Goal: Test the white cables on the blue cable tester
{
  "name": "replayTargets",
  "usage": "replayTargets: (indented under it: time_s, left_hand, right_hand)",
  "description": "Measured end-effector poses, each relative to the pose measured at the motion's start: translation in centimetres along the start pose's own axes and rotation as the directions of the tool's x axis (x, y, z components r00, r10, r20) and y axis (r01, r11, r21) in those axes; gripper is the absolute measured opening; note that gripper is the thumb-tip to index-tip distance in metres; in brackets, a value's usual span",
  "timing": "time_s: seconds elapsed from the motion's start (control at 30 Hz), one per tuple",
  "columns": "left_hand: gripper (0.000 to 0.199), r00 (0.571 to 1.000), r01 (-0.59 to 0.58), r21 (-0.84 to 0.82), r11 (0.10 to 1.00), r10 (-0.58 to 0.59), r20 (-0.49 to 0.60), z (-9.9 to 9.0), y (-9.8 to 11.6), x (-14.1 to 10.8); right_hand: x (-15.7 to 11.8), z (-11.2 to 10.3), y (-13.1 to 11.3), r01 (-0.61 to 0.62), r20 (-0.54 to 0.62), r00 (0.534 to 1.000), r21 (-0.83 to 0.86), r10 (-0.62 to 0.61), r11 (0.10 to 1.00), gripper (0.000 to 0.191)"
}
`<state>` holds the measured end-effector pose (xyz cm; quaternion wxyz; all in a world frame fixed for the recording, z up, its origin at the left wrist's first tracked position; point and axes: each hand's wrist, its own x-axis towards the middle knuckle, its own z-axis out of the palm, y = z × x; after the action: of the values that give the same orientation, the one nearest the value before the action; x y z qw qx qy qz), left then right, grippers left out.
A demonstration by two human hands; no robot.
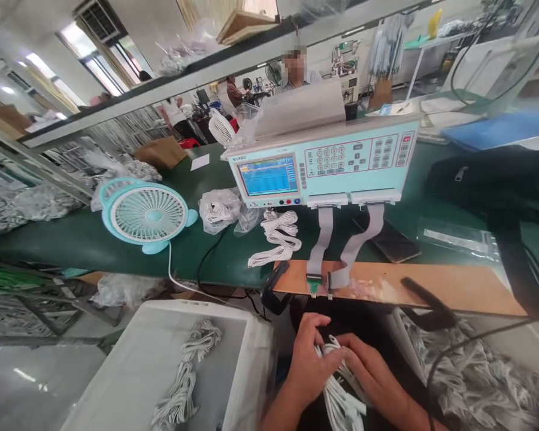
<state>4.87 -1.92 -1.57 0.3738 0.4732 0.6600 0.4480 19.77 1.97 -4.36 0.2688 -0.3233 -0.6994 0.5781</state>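
Observation:
A bundle of white cables is held between both hands, low in the head view over my lap. My left hand has its fingers curled round the upper end of the bundle. From the other side my right hand grips the same cables, its fingertips meeting the left thumb. Part of the bundle hangs below the hands, with white connector ends showing. Just beyond the hands, two grey ribbon cables run from a light-blue tester to small connector boards on a wooden board.
Coiled white cables lie below the tester's screen. A blue fan stands left on the green table. A white bin holds cable bundles at lower left; more cables fill a container at right. A dark phone lies behind the board.

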Motion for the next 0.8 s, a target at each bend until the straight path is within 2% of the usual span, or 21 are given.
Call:
replayTargets:
  time_s: [0.07, 0.13, 0.27, 0.43, 0.6, 0.67, 0.8]
  left_hand:
    - [0.043, 0.996, 0.082, -0.066, 0.994, -0.081, 0.024, -0.1, -0.4, -0.3]
    - [0.041, 0.983, 0.166, -0.176, 0.97, -0.148, 0.11, -0.1, -0.6, -0.4]
    - [0.035, 0.948, 0.265, -0.331, 0.906, -0.182, 0.262, -0.1, -0.7, -0.1]
    - [0.028, 0.877, 0.454, -0.325, 0.83, -0.352, 0.326, -0.3, -1.0, 0.2]
    - [0.034, 0.879, 0.422, -0.29, 0.859, -0.31, 0.362, -0.3, -1.3, 0.3]
    - [0.038, 0.881, 0.415, -0.254, 0.874, -0.317, 0.351, -0.3, -1.8, 0.4]
    - [0.039, 0.856, 0.43, -0.106, 0.897, -0.367, 0.364, -0.3, -4.2, 1.2]
  right_hand:
    - [0.3, -0.2, 0.1, 0.062, -0.006, 0.998, -0.056, -0.062, 0.997, 0.022]
    - [0.3, -0.6, 0.3, 0.145, -0.02, 0.988, -0.159, -0.15, 0.977, 0.019]
    - [0.1, -1.3, 1.1, 0.273, -0.021, 0.955, -0.32, -0.295, 0.907, 0.019]
    - [0.4, -1.5, 1.3, 0.298, 0.047, 0.952, -0.389, -0.304, 0.872, 0.013]
    - [0.4, -1.5, 1.3, 0.308, 0.118, 0.951, -0.444, -0.286, 0.841, 0.014]
    - [0.3, -1.4, 1.6, 0.339, 0.123, 0.94, -0.463, -0.319, 0.819, 0.014]
    - [0.8, -1.2, 3.4, 0.482, 0.117, 0.859, -0.516, -0.499, 0.708, 0.015]
